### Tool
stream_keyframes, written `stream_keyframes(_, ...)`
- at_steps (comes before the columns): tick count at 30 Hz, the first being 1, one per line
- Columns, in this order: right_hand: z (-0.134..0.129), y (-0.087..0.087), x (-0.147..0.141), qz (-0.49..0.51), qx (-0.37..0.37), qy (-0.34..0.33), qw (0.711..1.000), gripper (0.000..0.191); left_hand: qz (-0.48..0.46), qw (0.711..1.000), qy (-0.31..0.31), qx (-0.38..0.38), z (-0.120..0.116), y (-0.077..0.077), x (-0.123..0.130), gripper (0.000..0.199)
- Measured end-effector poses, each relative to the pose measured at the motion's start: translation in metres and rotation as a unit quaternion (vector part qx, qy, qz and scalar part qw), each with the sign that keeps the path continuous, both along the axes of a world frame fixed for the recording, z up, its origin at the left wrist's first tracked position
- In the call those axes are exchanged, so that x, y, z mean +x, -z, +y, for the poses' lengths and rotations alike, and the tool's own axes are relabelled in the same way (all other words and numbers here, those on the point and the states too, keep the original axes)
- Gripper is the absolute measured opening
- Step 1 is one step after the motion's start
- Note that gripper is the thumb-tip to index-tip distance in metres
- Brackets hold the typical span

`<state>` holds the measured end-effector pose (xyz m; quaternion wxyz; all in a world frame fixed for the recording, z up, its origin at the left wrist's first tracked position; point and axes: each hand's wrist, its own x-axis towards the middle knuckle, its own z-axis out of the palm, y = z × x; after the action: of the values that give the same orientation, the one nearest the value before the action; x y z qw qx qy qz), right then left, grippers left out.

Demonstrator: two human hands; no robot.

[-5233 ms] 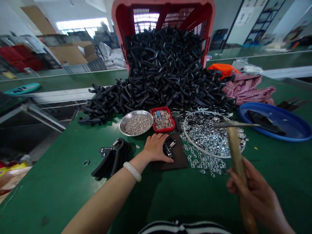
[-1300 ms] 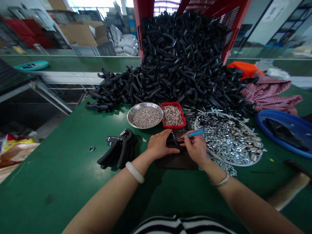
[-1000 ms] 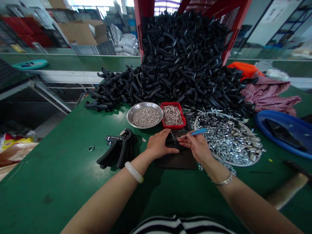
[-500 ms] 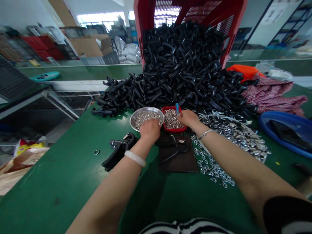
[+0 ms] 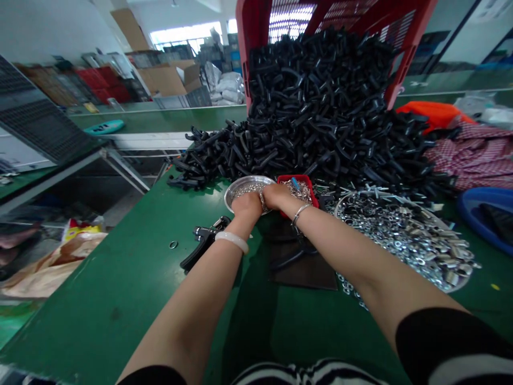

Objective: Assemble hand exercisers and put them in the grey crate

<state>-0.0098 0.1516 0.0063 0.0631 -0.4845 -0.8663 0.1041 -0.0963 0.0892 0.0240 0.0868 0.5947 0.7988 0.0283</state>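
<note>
Reaching into the round, shiny metal bowl (image 5: 228, 197), the left hand (image 5: 247, 204) and right hand (image 5: 276, 196) meet over small silvery parts (image 5: 245, 189); whether either is open or gripping cannot be told, as the fingers are mostly hidden. Just beside sits a red plastic tray (image 5: 316, 200) of thin metal pins. Nearer the body, a curved black handle (image 5: 288, 260) lies on a flat, dark mat (image 5: 306, 277). Beyond rises a heap of smooth black handles (image 5: 316, 117).

Window glare at back, bench dim, bg soft, edges warped w/ blur.
</note>
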Motion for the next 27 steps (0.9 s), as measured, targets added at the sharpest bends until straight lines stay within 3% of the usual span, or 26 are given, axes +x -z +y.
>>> stream_keyframes(7, -0.013, 0.002, 0.022, 0.069, 0.026, -0.011, 0.997, 0.020, 0.012, 1.000, 0.003, 0.018, 0.000, 0.002, 0.001, 0.029)
stream_keyframes(15, -0.030, -0.011, 0.064, 0.152, 0.028, 0.003, 0.988, 0.015, -0.026, 0.998, 0.005, 0.051, -0.004, 0.000, -0.002, 0.027)
stream_keyframes(19, -0.058, -0.011, 0.108, 0.202, 0.006, 0.037, 0.979, 0.015, -0.107, 0.984, 0.088, 0.110, -0.018, 0.001, 0.017, 0.023)
stream_keyframes(23, -0.089, -0.004, 0.144, 0.205, 0.020, 0.062, 0.977, 0.015, -0.217, 0.954, 0.179, 0.104, -0.046, 0.012, 0.041, 0.018)
stream_keyframes(27, -0.111, 0.006, 0.159, 0.220, 0.011, 0.112, 0.969, 0.012, -0.267, 0.941, 0.183, 0.097, -0.064, 0.021, 0.051, 0.016)
